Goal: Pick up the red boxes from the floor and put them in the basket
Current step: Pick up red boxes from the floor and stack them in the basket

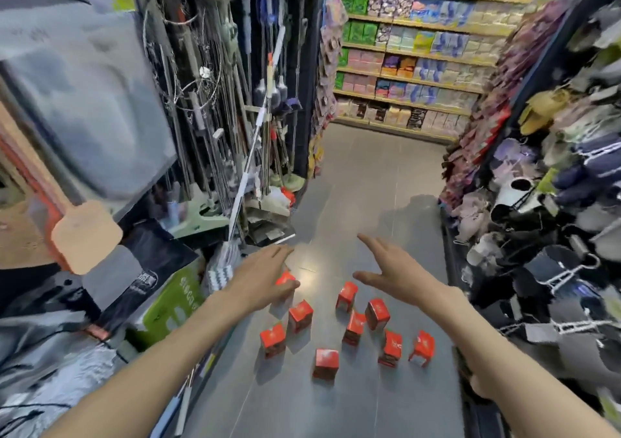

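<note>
We are looking down a shop aisle from head height, with both bare arms stretched out over a grey tiled floor (369,182). Nine small red boxes stand scattered on the tiles in front of us, most of them upright and a little apart from one another.

Our left hand (260,274) reaches to the farthest box on the left (285,278); its fingers lie over the top of that box and the thumb sits against its side, so it appears to be closing on it, though we cannot tell whether the grip is firm yet. Our right hand (391,266) hovers spread wide, fingers straight, holding nothing, just beyond another box (347,295) and not touching it.

The remaining boxes sit nearer to us: one (300,315) just behind the left hand, one (273,339) to its left, one (326,363) nearest us, and four on the right (377,313), (355,327), (391,348), (422,347).

No basket is in view, so we judge none are delivered yet and we are starting the first pickup.

To do this well, we should pinch each box across two opposite sides, lift straight up so neighbours are not knocked over, and let the free right hand drop onto the closest box.

Mops and brooms (255,128) crowd the left, hanging slippers (544,209) the right.
</note>
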